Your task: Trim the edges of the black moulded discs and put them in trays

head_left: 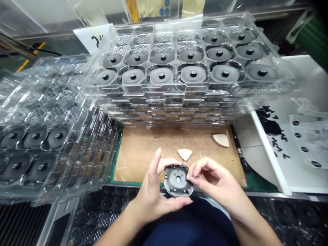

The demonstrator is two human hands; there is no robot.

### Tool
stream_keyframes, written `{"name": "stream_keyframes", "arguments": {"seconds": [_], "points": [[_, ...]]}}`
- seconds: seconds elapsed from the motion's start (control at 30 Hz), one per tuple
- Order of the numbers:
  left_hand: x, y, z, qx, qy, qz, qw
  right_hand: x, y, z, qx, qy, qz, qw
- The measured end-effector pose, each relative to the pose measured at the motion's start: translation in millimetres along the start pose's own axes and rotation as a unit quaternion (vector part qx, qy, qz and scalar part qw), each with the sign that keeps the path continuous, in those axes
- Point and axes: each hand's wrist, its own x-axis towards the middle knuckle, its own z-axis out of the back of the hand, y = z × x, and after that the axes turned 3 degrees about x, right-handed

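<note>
A round dark grey plastic part [177,180], with a small light hub and several small holes, is held tilted up in front of my body. My left hand [151,191] grips it by the edge, its thumb below and fingers behind and above. At the part's right edge, my right hand [211,176] has thumb and fingertips pinched together; whatever lies between them is hidden. Just beyond the part, a small cream wedge-shaped piece [185,154] lies on the brown cardboard [135,147]. A second cream wedge piece [220,140] sits farther right.
Behind the cardboard rises a stack of clear plastic trays [164,89], the top one carrying round grey parts. More clear trays [77,150] stand at left. On the right, a white bin [269,160] has black pieces and a printed sheet [310,136]. A black pen [242,159] lies beside the cardboard.
</note>
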Motion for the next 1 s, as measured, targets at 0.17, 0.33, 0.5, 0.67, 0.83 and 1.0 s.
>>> {"name": "stream_keyframes", "arguments": {"seconds": [0.17,0.33,0.5,0.67,0.83,1.0], "points": [[-8,-4,1.9,-0.059,0.032,0.09,0.994,5,14,3,0.015,0.11,-0.083,0.99],[-9,-7,4.0,-0.124,0.081,0.122,0.981,8,19,0,0.088,0.159,-0.111,0.977],[-10,-5,3.4,-0.164,0.121,0.135,0.97,6,14,-3,0.168,0.189,-0.129,0.959],[-13,-2,-1.2,-0.114,0.071,0.103,0.986,-1,7,-4,0.166,0.126,-0.111,0.972],[-10,-1,2.3,-0.099,0.031,0.09,0.99,-5,2,-6,0.13,0.054,-0.068,0.988],[-20,4,17.5,-0.062,0.16,0.239,0.956,-3,8,18,-0.315,-0.1,0.139,0.934]]}}
